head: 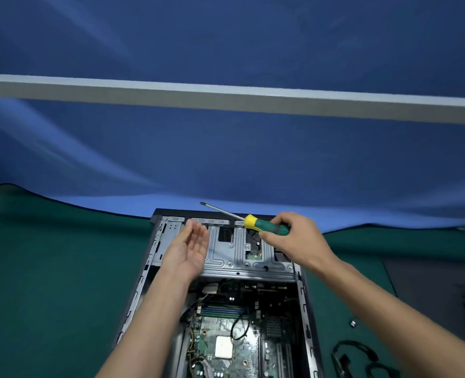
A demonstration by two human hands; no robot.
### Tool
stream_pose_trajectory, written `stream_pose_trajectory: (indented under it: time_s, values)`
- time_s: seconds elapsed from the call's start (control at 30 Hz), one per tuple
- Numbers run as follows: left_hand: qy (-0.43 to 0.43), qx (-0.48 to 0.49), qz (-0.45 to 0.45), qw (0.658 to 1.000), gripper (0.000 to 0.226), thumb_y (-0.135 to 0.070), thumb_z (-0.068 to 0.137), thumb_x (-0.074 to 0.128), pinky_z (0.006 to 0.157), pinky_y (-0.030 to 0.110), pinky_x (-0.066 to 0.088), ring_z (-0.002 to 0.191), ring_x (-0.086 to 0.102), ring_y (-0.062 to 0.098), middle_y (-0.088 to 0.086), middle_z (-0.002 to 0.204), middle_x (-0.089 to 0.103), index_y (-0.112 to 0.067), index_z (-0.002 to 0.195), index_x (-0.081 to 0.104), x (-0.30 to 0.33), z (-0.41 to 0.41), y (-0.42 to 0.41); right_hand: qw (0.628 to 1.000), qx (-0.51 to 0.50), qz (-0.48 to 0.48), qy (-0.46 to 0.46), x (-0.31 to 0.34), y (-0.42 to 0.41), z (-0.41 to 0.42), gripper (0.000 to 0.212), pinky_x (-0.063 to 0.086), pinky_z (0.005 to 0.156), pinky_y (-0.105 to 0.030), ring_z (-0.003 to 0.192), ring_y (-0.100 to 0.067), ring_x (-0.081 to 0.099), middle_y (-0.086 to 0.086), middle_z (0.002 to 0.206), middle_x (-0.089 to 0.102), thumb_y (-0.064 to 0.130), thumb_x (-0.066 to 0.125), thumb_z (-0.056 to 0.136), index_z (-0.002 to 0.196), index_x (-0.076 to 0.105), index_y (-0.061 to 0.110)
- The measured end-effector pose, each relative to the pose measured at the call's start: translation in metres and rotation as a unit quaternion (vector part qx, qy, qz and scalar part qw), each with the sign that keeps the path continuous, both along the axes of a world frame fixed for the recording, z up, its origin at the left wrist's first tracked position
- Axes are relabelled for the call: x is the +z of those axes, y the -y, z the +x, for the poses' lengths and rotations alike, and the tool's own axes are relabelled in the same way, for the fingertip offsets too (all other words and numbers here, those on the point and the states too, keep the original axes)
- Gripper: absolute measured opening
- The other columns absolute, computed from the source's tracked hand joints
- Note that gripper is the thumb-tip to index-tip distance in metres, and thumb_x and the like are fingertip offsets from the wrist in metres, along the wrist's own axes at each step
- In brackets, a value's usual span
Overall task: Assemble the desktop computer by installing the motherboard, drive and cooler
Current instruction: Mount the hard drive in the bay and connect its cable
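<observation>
The right hand grips a screwdriver above the far drive cage, tip pointing far-left; the left hand hovers released, palm up. The motherboard lies nearer, inside the case.

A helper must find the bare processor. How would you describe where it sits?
Find the open computer case on the green mat. Inside, low on the motherboard, sits the processor: a pale square plate, the only plain flat piece among ribbed and cabled parts.
</observation>
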State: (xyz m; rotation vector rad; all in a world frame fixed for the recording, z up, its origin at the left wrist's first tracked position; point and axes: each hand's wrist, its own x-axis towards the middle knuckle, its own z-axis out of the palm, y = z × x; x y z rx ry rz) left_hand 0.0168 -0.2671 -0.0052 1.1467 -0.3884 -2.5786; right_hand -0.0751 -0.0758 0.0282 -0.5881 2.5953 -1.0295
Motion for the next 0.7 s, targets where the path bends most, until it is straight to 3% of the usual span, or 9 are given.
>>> stream_pose_trajectory:
  time_s: [0.1,0.2,0.27,0.37,0.5,0.7]
  values:
    - [-0.024,-0.006,0.025,0.999,0.011,-0.014,0.085,0.064,0.071,0.031,0.059,0.076,0.066,0.019,0.009,0.070,0.070,-0.003,0.085,0.063,0.004,-0.004,-0.001,0.996,0.012,0.043,-0.075,0.018,-0.011,0.008,0.029,0.037,0.057,-0.029,0.065,-0.003,0.050,0.012,0.071,0.055,0.054,0.072,0.071,0.070,0.056,0.030]
    - [-0.072,-0.006,0.049,0.996,0.013,-0.014,0.086,0.062,0.057,0.032,0.059,0.080,0.067,0.022,0.010,0.073,0.071,-0.002,0.089,0.063,0.006,-0.003,-0.001,0.989,0.021,0.067,-0.127,0.030,-0.013,0.016,0.025,0.034,0.057,-0.023,0.071,0.002,0.049,0.014,0.075,0.054,0.055,0.071,0.072,0.078,0.060,0.033]
    - [-0.092,-0.008,0.060,0.994,0.013,-0.015,0.087,0.061,0.058,0.032,0.059,0.075,0.070,0.022,0.011,0.075,0.071,-0.002,0.089,0.063,0.007,-0.002,0.000,0.989,0.023,0.065,-0.133,0.035,-0.012,0.021,0.024,0.035,0.058,-0.023,0.071,0.003,0.050,0.014,0.077,0.054,0.052,0.072,0.074,0.087,0.066,0.033]
    - [-0.104,-0.020,0.059,0.993,0.015,-0.017,0.090,0.057,0.075,0.033,0.057,0.070,0.072,0.022,0.012,0.079,0.072,-0.002,0.090,0.063,0.009,-0.001,0.003,0.987,0.032,0.076,-0.138,0.040,-0.011,0.028,0.024,0.034,0.057,-0.023,0.070,0.001,0.050,0.012,0.077,0.052,0.052,0.071,0.075,0.094,0.069,0.037]
    - [-0.124,-0.036,0.059,0.990,0.017,-0.018,0.093,0.055,0.064,0.034,0.056,0.071,0.072,0.022,0.011,0.079,0.073,-0.003,0.090,0.062,0.010,0.001,0.008,0.985,0.035,0.092,-0.141,0.043,-0.004,0.035,0.027,0.034,0.057,-0.024,0.071,0.000,0.049,0.011,0.078,0.050,0.054,0.069,0.076,0.098,0.070,0.039]
    - [-0.144,-0.051,0.055,0.987,0.017,-0.018,0.092,0.055,0.072,0.035,0.055,0.073,0.072,0.021,0.011,0.080,0.073,-0.002,0.093,0.062,0.009,0.006,0.015,0.984,0.031,0.097,-0.146,0.047,0.003,0.043,0.024,0.034,0.056,-0.024,0.071,-0.003,0.050,0.008,0.078,0.051,0.054,0.069,0.075,0.095,0.070,0.041]
